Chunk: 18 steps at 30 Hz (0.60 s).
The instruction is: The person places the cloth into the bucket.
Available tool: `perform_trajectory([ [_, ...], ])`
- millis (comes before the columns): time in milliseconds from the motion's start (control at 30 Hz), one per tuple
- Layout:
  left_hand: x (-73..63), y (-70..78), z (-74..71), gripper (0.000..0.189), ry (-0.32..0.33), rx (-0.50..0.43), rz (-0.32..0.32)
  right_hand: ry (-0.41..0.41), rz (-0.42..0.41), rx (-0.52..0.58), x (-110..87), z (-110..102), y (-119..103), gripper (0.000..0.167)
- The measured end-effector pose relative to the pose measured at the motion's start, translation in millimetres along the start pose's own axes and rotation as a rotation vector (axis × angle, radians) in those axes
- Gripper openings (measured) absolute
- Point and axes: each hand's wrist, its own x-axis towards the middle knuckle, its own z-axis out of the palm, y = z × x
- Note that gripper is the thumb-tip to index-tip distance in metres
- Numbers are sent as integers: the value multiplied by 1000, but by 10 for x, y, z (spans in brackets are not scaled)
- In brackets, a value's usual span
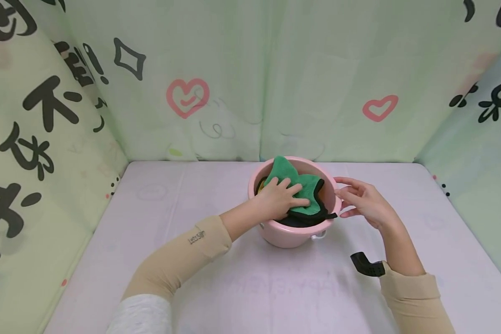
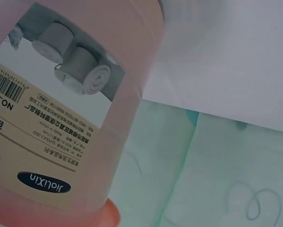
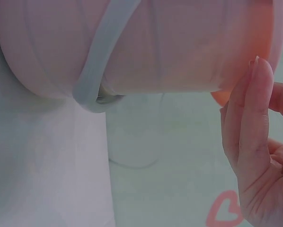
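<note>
A pink bucket (image 1: 285,239) stands upright near the far side of the table, with a bundle of green cloth (image 1: 281,168) edged in black inside it. My left hand (image 1: 280,199) rests on the cloth with its fingers spread; what lies under the palm is hidden. At the bucket's right rim my right hand (image 1: 365,202) touches the outside with fairly straight fingers. In the right wrist view, the fingertips of that hand (image 3: 255,137) meet the wall close to the rim. The left wrist view holds only the bucket's printed label (image 2: 51,127) and wall, no hand.
The bucket's pale handle (image 3: 103,52) hangs down its outer side. Beneath it is a pale table (image 1: 217,287). Green curtains (image 1: 317,69) with hearts and black lettering enclose the back and both sides. A black strap piece (image 1: 367,266) sticks out at the right sleeve.
</note>
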Motion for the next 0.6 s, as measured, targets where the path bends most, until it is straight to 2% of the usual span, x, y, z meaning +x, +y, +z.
perform_trajectory([
  [133, 40, 19, -4, 54, -67, -15, -3, -9, -11, 10, -1, -6, 12, 59],
  [267, 71, 29, -7, 56, -107, -22, -6, -15, -15, 27, 0, -12, 9, 59],
  [433, 71, 14, 0, 57, -113, -37, 10, -16, -8, 25, 3, -3, 6, 60],
  [600, 49, -47, -9, 58, -108, -134, 45, -17, -7, 24, 2, -2, 5, 60],
])
